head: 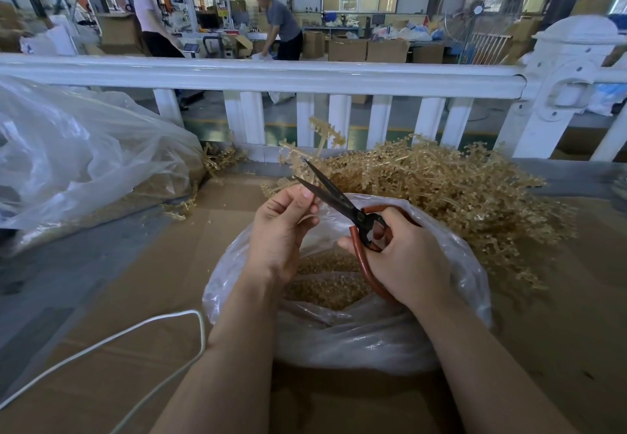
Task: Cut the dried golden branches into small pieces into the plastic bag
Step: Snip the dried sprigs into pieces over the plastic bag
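Note:
My left hand [283, 230] pinches the stem of a golden branch [322, 136] that stands up above the open plastic bag [359, 328]. My right hand [403, 257] grips the red handles of black scissors [334, 196], whose blades are parted beside my left fingertips. Small golden pieces [325, 284] lie inside the bag, under both hands. A big heap of golden branches [451, 189] lies just behind the bag, to the right.
A large clear bag [84, 152] with more golden material lies at the left. A white fence rail [258, 75] runs across behind the heap. A white cord [112, 335] loops over the cardboard surface [135, 281]. Two people work far behind.

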{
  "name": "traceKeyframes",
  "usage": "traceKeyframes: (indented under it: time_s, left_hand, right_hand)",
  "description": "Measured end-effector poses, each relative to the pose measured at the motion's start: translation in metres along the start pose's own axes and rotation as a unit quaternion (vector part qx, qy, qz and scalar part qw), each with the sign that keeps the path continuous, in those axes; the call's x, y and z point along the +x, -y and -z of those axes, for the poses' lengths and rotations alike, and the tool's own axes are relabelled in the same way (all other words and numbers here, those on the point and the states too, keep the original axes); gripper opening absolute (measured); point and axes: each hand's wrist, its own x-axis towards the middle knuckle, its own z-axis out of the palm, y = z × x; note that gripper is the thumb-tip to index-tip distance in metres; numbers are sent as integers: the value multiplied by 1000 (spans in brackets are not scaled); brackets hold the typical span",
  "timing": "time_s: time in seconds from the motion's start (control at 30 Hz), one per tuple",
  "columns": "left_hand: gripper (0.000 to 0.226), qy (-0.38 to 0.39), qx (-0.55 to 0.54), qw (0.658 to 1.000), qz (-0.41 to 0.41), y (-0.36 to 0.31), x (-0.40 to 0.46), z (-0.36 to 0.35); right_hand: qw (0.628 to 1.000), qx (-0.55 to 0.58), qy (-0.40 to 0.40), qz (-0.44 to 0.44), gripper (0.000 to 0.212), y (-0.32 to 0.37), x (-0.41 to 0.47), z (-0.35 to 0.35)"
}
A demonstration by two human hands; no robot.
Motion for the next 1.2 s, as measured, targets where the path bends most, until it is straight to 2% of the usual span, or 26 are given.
traceKeyframes:
  time_s: [0.27,0.53,0.7,0.93,1.07,1.2]
  left_hand:
    - [9,1,13,1000,4,1,0,1]
    - [10,-2,7,1000,12,0,0,0]
    - [12,2,-5,1000,15,-2,-1,-2]
    - [11,9,-15,1000,18,-3,-2,-3]
    - [2,6,-34,999,13,-5,-2,-3]
    - [7,-2,-47,999,16,-6,-2,-3]
  right_hand:
    - [1000,-5,9,-6,62,-2,1,-1]
    - [999,-18,-40,25,47,-3,-1,-2]
    - [998,-19,-45,34,43,-5,-1,-2]
    - [998,-25,-55,31,52,-5,-1,-1]
    - [998,-15,-47,33,62,-4,-1,1]
    - [999,-18,-44,27,54,-2,-2,3]
